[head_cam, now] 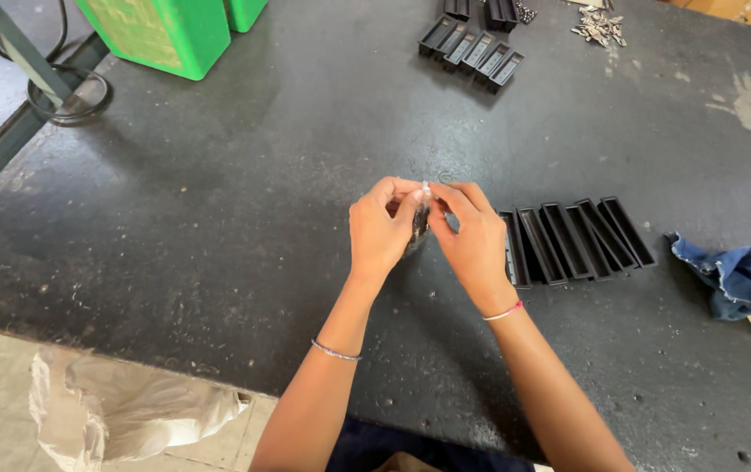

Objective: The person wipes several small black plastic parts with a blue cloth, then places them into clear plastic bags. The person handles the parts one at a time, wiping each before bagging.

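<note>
Over the dark table (218, 218) my left hand (382, 229) and my right hand (473, 240) meet, fingertips pinched together on the top of a small clear plastic bag (418, 223) with dark small parts inside. The bag hangs between the two hands, mostly hidden by my fingers. Just right of my right hand lies a row of several black rectangular plastic trays (577, 240), leaning on one another on the table.
A second row of black trays (472, 48) lies at the far edge, beside a heap of small metal parts (598, 26). Green crates (161, 31) stand at the far left. A blue cloth (734, 275) lies at the right. A white sack (122, 406) sits on the floor.
</note>
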